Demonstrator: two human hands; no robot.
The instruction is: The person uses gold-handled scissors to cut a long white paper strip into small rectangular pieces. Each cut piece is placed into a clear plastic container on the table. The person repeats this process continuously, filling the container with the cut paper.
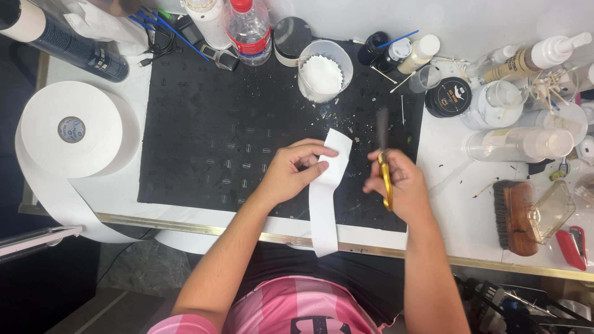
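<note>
1. White paper strip (326,185): it is pinched near its upper end by the left hand (289,172), thumb on top and fingers curled behind, and hangs down over the front edge of the table (445,216), above the black mat (210,124).
2. The right hand (396,185) is clenched around gold-handled scissors (385,179); their blades point up and away, blurred, just beside the strip's right edge, so I cannot tell if they touch it.
3. The surface is a white table with a gold trim along its near edge; the dark mat covers its middle and is speckled with small scraps.
4. At the left sits a large roll of white paper (71,128), its loose tail curving down off the table edge.
5. Behind the hands stand a clear plastic cup holding white fluted papers (323,71), a clear bottle with a red cap (249,31) and a roll of tape (289,38).
6. The right side is crowded: bottles, a black round tin (448,98), a wooden brush (516,218) and a red stapler (572,246). None of it lies between the hands and the strip.
</note>
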